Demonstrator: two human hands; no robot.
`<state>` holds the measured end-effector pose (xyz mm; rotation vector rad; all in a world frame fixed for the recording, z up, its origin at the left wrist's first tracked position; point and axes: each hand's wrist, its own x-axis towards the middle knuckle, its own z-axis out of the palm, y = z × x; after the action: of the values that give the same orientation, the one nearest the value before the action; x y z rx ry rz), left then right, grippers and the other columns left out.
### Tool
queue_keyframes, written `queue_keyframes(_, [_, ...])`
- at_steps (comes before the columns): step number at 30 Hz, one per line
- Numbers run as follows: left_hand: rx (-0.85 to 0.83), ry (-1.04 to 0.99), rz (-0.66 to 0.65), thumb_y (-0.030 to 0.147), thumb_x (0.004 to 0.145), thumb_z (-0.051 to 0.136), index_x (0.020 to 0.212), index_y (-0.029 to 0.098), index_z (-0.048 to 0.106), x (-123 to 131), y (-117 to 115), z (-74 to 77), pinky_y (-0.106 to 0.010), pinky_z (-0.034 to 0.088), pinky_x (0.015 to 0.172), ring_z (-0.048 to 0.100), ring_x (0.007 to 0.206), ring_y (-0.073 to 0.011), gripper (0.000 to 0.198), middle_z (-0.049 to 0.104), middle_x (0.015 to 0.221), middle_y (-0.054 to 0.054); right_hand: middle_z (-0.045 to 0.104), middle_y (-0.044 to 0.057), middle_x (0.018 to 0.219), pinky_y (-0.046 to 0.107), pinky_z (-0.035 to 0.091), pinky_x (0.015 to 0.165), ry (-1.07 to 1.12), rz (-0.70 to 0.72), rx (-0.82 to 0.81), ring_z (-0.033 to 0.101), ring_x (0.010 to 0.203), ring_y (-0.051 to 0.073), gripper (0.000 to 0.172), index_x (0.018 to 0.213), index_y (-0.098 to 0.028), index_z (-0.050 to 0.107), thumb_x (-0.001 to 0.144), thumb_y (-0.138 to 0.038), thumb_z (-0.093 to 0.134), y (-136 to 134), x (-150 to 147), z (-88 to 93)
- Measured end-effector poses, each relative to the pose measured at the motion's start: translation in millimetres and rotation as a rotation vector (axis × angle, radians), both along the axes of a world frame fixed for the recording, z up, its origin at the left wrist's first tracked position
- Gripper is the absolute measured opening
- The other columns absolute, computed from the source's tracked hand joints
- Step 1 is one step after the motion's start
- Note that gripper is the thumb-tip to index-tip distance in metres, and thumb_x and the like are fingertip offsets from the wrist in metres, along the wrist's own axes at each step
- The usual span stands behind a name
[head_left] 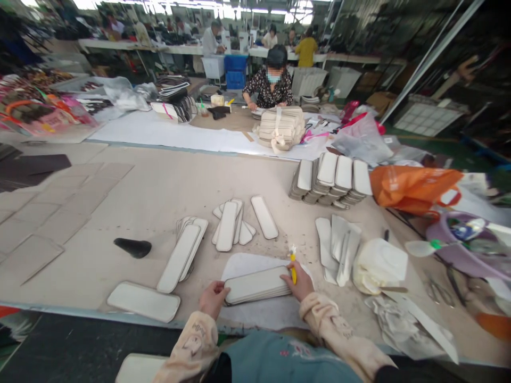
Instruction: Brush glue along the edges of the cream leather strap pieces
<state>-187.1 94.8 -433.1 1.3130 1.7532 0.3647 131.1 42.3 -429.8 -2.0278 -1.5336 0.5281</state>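
A small stack of long white panels with rounded corners and dark edges lies on a white sheet in front of me. My left hand pinches the left end of this stack between thumb and fingers. At the right end, my right hand touches the stack while gripping a small yellow-handled brush, its whitish tip pointing up. Just beyond lie a fanned pile of similar panels and a single slanted panel. Left of my hands are another overlapping pile and one flat panel.
Stacked panels stand at the back right, with loose white strips nearer. A white plastic container, scissors, crumpled paper and a purple basin occupy the right. A black, saddle-shaped object lies left. A co-worker sits opposite.
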Motion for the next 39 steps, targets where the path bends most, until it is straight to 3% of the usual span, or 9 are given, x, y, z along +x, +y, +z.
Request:
queue_keyframes(7, [0.016,0.055,-0.015,0.030,0.072,0.062,0.089,0.014,0.066,4,0,9.7,-0.025,0.041,0.063,0.061,0.068,-0.0152,0.023,0.067,0.071,-0.001,0.062,0.002,0.085,0.034,0.047,0.071,0.013,0.021,0.039,0.061,0.078,0.021,0.026,0.095,-0.022,0.049,0.078,-0.041,0.056,-2,2,-4.2])
queue_keyframes(11, [0.021,0.071,-0.019,0.028,0.072,0.062,0.087,0.015,0.065,6,-1,12.1,-0.025,0.041,0.064,0.061,0.068,-0.0148,0.020,0.066,0.070,0.000,0.064,0.007,0.093,0.037,0.046,0.082,-0.007,0.054,0.214,0.059,0.091,0.023,0.023,0.095,-0.021,0.053,0.082,-0.040,0.056,-6,-9,18.9])
queue_keyframes(15, [0.035,0.076,-0.008,0.029,0.072,0.062,0.089,0.015,0.063,7,-1,11.9,-0.026,0.042,0.064,0.061,0.068,-0.0153,0.022,0.064,0.069,0.000,0.064,0.003,0.087,0.030,0.048,0.077,0.191,0.292,0.216,0.060,0.082,0.017,0.012,0.092,-0.022,0.055,0.087,-0.032,0.050,-9,-44,47.9])
queue_keyframes(18, [0.038,0.069,-0.012,0.028,0.072,0.062,0.089,0.015,0.061,7,0,8.6,-0.025,0.042,0.064,0.061,0.067,-0.0149,0.021,0.063,0.069,0.001,0.064,0.003,0.086,0.031,0.048,0.077,0.268,0.418,0.232,0.060,0.084,0.017,0.010,0.089,-0.023,0.056,0.088,-0.029,0.048,-10,-68,55.1])
queue_keyframes(24, [0.074,0.109,-0.062,0.027,0.072,0.062,0.082,0.017,0.058,8,1,3.3,-0.025,0.043,0.064,0.060,0.068,-0.0150,0.015,0.062,0.069,0.001,0.065,0.007,0.099,0.036,0.049,0.082,0.209,0.353,0.305,0.059,0.093,0.019,0.007,0.093,-0.023,0.054,0.087,-0.023,0.050,-11,-57,42.6])
queue_keyframes(27, [0.087,0.136,-0.065,0.026,0.073,0.061,0.079,0.017,0.058,11,0,8.5,-0.025,0.042,0.063,0.060,0.066,-0.0143,0.011,0.061,0.067,0.001,0.065,0.009,0.107,0.041,0.047,0.088,0.146,0.303,0.311,0.057,0.101,0.022,0.008,0.093,-0.023,0.054,0.085,-0.021,0.053,-4,-38,32.4])
queue_keyframes(30, [0.096,0.146,-0.069,0.023,0.074,0.060,0.077,0.017,0.057,15,-2,17.2,-0.024,0.042,0.063,0.059,0.066,-0.0134,0.007,0.062,0.067,0.001,0.064,0.010,0.112,0.046,0.046,0.093,0.134,0.365,0.324,0.054,0.110,0.025,0.012,0.094,-0.022,0.055,0.082,-0.019,0.056,8,-36,22.3])
queue_keyframes(34, [0.065,0.195,-0.093,0.022,0.075,0.060,0.078,0.017,0.056,19,-5,23.2,-0.023,0.042,0.061,0.060,0.065,-0.0136,0.007,0.062,0.067,0.001,0.060,0.011,0.117,0.043,0.043,0.098,0.229,0.541,0.400,0.046,0.123,0.023,0.018,0.097,-0.020,0.054,0.080,-0.013,0.054,14,-71,13.2])
queue_keyframes(39, [0.046,0.239,-0.172,0.025,0.076,0.059,0.076,0.017,0.055,20,-2,19.9,-0.024,0.041,0.060,0.061,0.065,-0.0150,0.008,0.061,0.064,0.002,0.057,0.011,0.121,0.041,0.041,0.101,0.357,0.630,0.389,0.040,0.129,0.024,0.033,0.101,-0.020,0.050,0.072,-0.017,0.065,14,-118,-6.7])
